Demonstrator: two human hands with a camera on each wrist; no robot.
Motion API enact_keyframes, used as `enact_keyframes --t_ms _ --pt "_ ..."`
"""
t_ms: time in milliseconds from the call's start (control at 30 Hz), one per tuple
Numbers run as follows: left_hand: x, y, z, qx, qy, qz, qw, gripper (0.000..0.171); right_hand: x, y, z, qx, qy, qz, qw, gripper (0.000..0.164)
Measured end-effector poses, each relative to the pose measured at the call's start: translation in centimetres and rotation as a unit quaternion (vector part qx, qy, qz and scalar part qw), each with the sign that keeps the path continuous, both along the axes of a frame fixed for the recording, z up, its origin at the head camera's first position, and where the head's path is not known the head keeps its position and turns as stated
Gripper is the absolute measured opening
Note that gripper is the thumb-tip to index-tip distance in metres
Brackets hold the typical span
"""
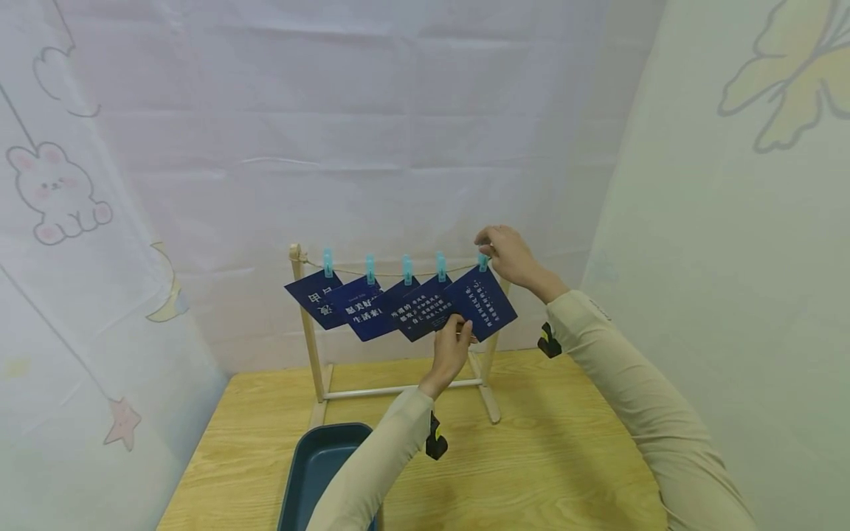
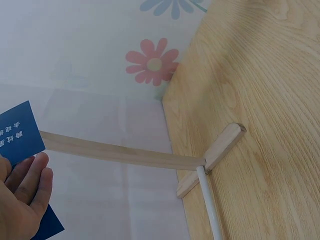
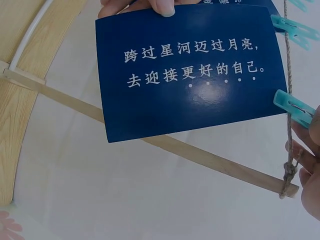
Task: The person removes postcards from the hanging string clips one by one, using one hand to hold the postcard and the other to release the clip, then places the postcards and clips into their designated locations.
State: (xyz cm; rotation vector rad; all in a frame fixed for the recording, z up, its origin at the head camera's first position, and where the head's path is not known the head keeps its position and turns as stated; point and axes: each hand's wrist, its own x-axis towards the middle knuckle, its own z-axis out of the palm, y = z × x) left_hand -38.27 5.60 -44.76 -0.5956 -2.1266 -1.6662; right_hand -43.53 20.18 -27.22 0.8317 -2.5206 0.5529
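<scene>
The rightmost blue printed card is pinched at one edge by the left hand. The teal clothespin above is gripped by the right hand.

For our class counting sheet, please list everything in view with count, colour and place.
Chinese-lettered cards: five, dark blue, hanging from twine
Clothespins: five, turquoise, one above each card
Twine: one, brown, between rack posts
Rack: one, pale wood, on table
Rod: one, white, low across rack
Tray: one, dark teal, table front
Table: one, yellowish wood, below
Printed backdrop: count unclear, pale, behind table
Wrist devices: two, black and yellow, at cuffs
Sleeves: two, beige, on arms
Left hand: one, bare, pinching rightmost card
Right hand: one, bare, at rightmost clothespin
</scene>
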Motion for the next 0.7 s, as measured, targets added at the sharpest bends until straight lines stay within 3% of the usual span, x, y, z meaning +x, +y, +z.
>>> enact_keyframes --t_ms 400,700 --pt "0.05 -0.15 -0.04 -0.002 0.015 0.002 0.9999 0.013 -0.09 -0.09 -0.1 -0.049 -0.029 0.01 0.998 0.023" --pt "0.2 -0.56 -0.09 -0.011 0.012 0.007 0.9998 0.014 0.05 -0.49 0.03 -0.069 0.001 0.004 0.998 0.02"
